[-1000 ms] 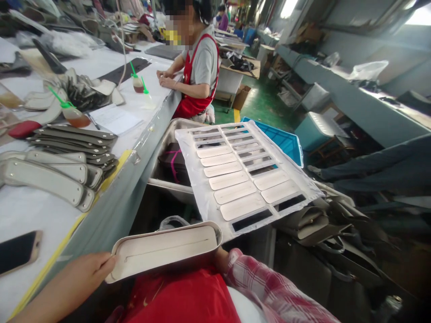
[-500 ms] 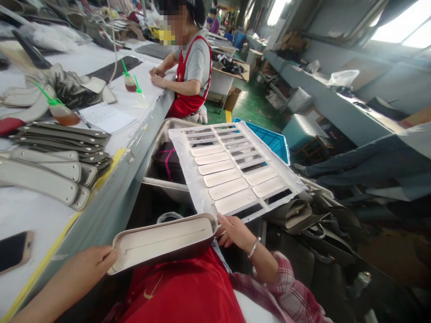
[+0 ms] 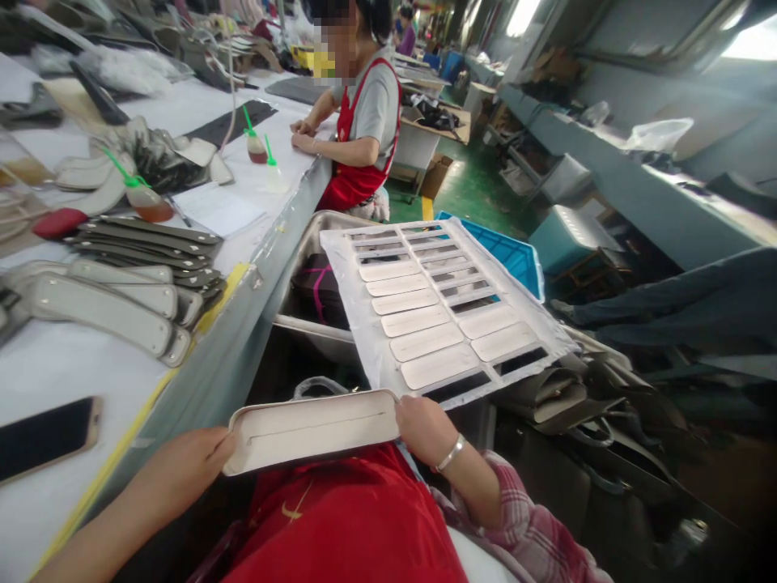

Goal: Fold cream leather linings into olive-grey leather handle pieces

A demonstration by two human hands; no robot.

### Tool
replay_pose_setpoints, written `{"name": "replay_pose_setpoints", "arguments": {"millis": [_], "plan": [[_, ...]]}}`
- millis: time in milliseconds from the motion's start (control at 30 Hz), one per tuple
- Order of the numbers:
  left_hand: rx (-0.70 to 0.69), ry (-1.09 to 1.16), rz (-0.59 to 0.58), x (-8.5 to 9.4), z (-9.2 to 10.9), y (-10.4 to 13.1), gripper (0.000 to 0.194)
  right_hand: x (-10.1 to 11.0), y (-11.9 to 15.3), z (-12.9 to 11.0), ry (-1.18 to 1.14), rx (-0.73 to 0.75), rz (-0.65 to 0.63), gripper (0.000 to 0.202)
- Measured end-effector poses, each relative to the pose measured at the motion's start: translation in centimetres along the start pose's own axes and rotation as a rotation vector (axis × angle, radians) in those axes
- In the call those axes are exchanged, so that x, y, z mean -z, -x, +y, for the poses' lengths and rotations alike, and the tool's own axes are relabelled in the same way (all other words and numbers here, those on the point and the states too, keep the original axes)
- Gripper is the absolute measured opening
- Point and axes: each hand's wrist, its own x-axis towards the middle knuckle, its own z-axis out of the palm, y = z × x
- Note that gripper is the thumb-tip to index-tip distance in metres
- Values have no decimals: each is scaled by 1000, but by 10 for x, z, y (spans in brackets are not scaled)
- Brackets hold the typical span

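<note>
A long cream panel with a raised rim and rounded ends [image 3: 316, 427] spans the space between my two hands, above a red apron [image 3: 340, 518]. My left hand [image 3: 197, 457] is closed on its left end, thumb on top. At the other end, my right hand [image 3: 425, 429], with a bracelet at the wrist, grips the corner; its fingertips are partly hidden. Just beyond lies a white slotted sheet [image 3: 380, 364] with several cream rounded strips [image 3: 418, 344] in its openings.
The table at left [image 3: 236, 304] bears stacked straps [image 3: 103, 312], a phone [image 3: 48, 437] and green-tipped bottles [image 3: 149, 202]. A person in a red apron [image 3: 364, 129] works at its far side. Behind the sheet is a blue crate [image 3: 510, 255]; dark bags [image 3: 552, 393] lie at right.
The panel has tilted so its cream inner face shows more and its dark outer side less. My right hand has closed further round its end. The whole view has shifted slightly.
</note>
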Motion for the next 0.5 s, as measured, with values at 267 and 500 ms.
{"name": "replay_pose_setpoints", "arguments": {"millis": [267,500], "plan": [[144,941,-10,-12,4,20,66,-5,1,2,-344,-157,161,44],[157,736,-58,-11,2,19,49,-10,7,3,39,34,194,22]]}}
